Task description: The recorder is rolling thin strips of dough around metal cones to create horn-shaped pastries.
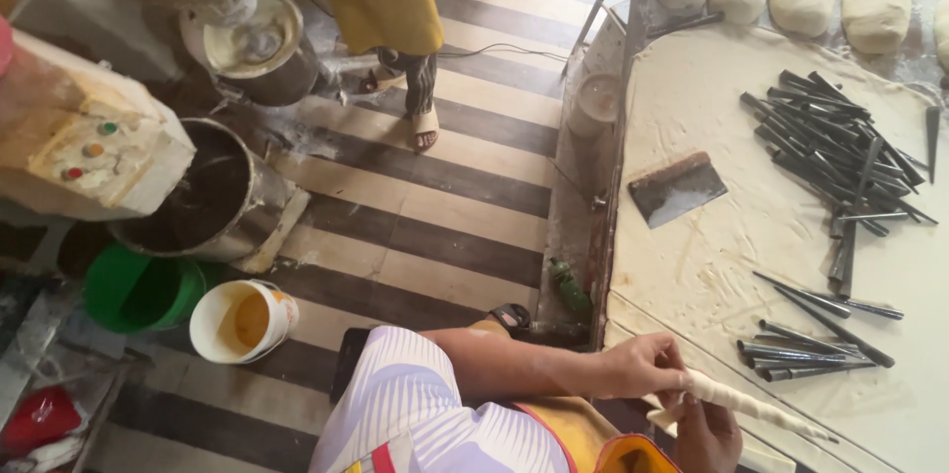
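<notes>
A dough-wrapped cone is pinched at its wide end by the left hand, closed on it; the right hand is cupped beneath, fingers curled round the dough strip; wraps are best kept tight and overlapping; bare metal cones lie at two o'clock on the floured, scored table; a scraper at twelve.

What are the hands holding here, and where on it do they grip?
A dough-wrapped cone. The left hand and the right hand both pinch its thick end; the thin tip points out over the table.
</notes>
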